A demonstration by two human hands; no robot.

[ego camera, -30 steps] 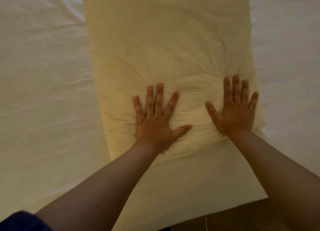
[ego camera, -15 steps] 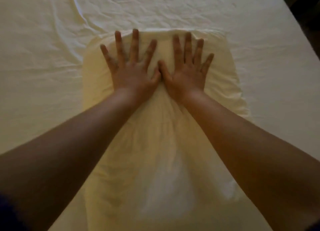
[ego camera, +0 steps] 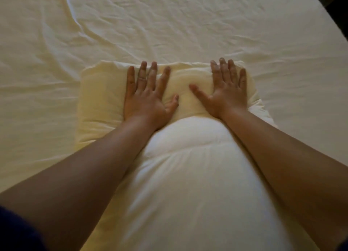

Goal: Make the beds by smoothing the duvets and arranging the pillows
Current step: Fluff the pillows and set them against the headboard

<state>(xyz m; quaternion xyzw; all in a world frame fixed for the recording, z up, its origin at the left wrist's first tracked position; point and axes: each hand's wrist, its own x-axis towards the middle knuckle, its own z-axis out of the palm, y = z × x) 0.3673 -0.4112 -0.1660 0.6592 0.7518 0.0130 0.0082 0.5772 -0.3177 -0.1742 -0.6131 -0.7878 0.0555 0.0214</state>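
Head view. The pillow lies lengthwise on the bed, running from the lower edge of the frame to roughly mid-height. Its far end is flattened; its near part bulges high between the forearms. The sheet around it shows many creases.

The left hand lies flat on the far end of the pillow, left of centre, fingers straight and slightly spread, thumb out to the side. It grips nothing. A ring sits on one finger.

The right hand lies flat on the far end, right of centre, fingers straight and close together, thumb angled inward. It grips nothing. The fingertips of both hands reach the far edge of the pillow. The two hands are apart, with a raised pad of filling between them.

Step in hand, as judged: pressing and flattening the pillow, part of arranging the pillows.

Next move, as judged: even downward pressure with both palms, working the bulged filling toward the flat end, then squaring the pillow to the bed. The creased sheet calls for smoothing afterwards.
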